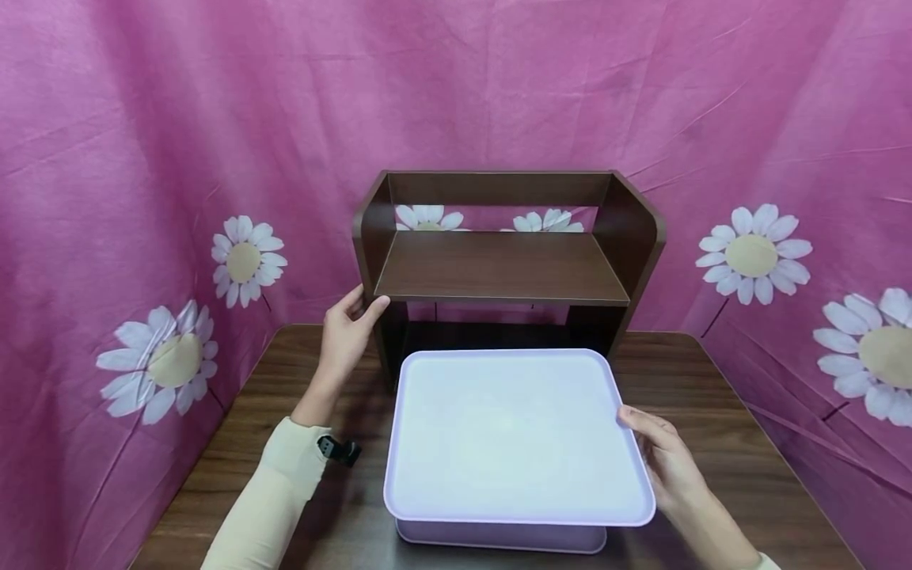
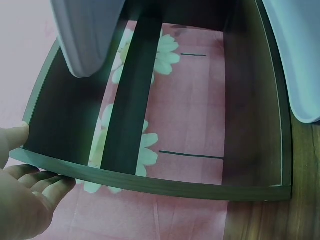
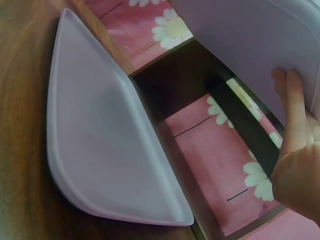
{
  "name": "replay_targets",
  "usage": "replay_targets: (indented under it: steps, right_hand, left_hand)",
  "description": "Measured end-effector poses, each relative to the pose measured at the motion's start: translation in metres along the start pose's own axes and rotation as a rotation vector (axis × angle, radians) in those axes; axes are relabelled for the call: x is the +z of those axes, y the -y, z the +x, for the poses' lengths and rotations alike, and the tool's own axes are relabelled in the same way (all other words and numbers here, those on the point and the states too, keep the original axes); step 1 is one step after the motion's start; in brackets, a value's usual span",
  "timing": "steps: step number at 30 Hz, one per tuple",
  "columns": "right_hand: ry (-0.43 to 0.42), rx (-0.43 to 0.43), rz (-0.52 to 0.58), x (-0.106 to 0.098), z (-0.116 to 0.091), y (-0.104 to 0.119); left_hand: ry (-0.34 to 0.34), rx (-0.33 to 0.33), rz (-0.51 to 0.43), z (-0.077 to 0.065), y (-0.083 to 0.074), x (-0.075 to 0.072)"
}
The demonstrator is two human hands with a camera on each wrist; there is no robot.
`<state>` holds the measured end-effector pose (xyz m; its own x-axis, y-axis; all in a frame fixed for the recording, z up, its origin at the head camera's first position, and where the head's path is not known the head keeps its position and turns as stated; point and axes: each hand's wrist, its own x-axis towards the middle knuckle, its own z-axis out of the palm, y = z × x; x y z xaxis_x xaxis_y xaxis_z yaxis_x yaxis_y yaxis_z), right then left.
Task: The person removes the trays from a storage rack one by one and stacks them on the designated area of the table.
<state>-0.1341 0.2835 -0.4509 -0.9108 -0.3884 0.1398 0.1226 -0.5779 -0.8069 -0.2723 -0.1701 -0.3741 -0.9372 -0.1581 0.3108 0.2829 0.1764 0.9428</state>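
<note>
A small dark-brown desktop shelf (image 1: 502, 265) stands at the back of the table. My left hand (image 1: 344, 332) holds its left side panel, thumb at the front edge and fingers around the outer face (image 2: 45, 187). With my right hand (image 1: 670, 459) I grip the right edge of a pale purple tray (image 1: 513, 435), thumb on top and fingers against its underside (image 3: 240, 45). This tray is raised in front of the shelf. A second purple tray (image 1: 502, 537) lies on the table beneath it, mostly hidden in the head view but plain in the right wrist view (image 3: 105, 135).
The wood-grain table (image 1: 235, 475) extends to both sides of the shelf. A pink curtain (image 1: 499, 87) printed with large white daisies hangs close behind and at both sides. A small black device (image 1: 339, 450) is strapped at my left wrist.
</note>
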Motion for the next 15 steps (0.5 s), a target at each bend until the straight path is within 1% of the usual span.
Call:
replay_targets:
  steps: [2,8,15]
  right_hand:
    - [0.012,0.004,0.014,-0.002,0.000,-0.003]
    - [0.015,0.004,0.019,-0.007,0.002,-0.013]
    - [0.005,0.039,0.019,-0.014,0.000,-0.026]
  left_hand:
    - [0.002,-0.005,0.000,0.000,0.000,0.000]
    - [0.015,0.008,-0.024,-0.001,0.001,0.000]
    - [0.024,-0.001,-0.019,-0.001,0.001,-0.001]
